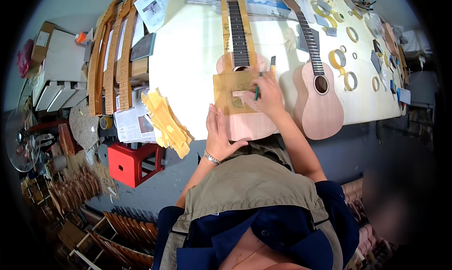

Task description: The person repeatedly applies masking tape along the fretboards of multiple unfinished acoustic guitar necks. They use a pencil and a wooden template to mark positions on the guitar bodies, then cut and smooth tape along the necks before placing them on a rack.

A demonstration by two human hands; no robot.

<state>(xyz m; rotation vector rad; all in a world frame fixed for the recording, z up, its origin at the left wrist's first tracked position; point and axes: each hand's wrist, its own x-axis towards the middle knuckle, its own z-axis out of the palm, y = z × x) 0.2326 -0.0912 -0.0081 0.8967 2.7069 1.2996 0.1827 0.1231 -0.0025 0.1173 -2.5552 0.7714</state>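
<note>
A pale pink-brown ukulele lies before me with its neck pointing away. Tan masking tape covers much of its body top and borders the dark fretboard. Amid the tape is a small bare strip of wood. My right hand is closed round a thin green tool over that strip; motion blurs its fingertips, and the tool's kind is unclear. My left hand rests on the body's left edge, fingers stretched out and thumb apart. A small flat dark-and-yellow tool lies beyond my right hand.
A second ukulele lies to the right, near several tape rolls. On the left are a heap of yellow tape strips and several guitar necks. Newspapers lie at the far edge. A red stool stands below left.
</note>
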